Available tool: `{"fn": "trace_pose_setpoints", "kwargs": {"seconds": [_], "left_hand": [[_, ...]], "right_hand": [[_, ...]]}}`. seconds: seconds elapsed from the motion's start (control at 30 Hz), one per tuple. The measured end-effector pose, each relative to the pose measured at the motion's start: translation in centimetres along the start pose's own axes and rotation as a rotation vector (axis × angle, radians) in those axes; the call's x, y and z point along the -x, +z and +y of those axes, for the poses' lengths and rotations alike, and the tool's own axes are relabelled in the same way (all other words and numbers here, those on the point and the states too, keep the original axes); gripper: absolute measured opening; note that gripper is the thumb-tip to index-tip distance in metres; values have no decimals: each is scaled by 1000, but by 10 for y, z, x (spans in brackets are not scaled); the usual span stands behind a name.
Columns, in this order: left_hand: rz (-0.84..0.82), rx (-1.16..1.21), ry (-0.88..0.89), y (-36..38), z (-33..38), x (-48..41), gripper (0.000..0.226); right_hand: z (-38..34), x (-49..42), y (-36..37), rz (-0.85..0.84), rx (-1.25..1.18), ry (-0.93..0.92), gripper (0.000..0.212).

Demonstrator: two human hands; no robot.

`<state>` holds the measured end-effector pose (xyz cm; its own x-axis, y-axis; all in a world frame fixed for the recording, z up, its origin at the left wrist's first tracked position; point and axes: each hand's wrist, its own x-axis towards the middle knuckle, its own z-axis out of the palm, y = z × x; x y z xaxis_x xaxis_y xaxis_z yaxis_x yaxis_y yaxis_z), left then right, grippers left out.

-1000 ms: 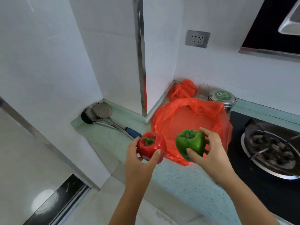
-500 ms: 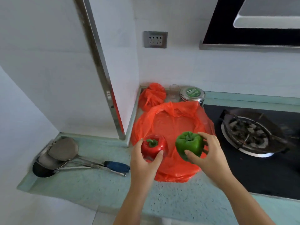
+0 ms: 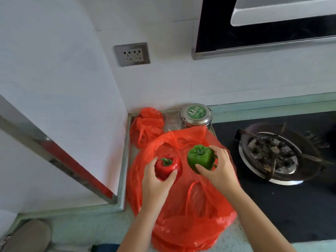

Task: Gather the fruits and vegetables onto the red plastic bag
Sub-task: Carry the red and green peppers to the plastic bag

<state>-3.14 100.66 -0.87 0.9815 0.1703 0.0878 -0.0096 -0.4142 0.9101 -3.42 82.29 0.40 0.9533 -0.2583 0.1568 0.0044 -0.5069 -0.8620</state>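
Left hand [image 3: 156,182]: grips the red pepper [image 3: 167,167], low over the red plastic bag [image 3: 192,206].
Right hand [image 3: 221,170]: holds the green pepper [image 3: 200,158] above the bag's right side.
Bag: spread on the bench [image 3: 87,226], left of the stove [image 3: 272,157].

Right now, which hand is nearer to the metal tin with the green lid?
Right. The right hand, holding the green pepper, sits just in front of the metal tin. The left hand, holding the red pepper, is farther forward and to the left.
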Motion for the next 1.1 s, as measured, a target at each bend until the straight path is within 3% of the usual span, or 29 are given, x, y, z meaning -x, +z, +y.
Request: {"fn": "trace_pose_setpoints", "kwargs": {"seconds": [0.47, 1.1], "left_hand": [[-20, -104, -9, 46, -35, -66, 68], [32, -85, 70, 77, -58, -103, 70]], "right_hand": [[44, -53, 45, 0, 9, 146, 72], [64, -89, 78, 20, -42, 119, 75]]}}
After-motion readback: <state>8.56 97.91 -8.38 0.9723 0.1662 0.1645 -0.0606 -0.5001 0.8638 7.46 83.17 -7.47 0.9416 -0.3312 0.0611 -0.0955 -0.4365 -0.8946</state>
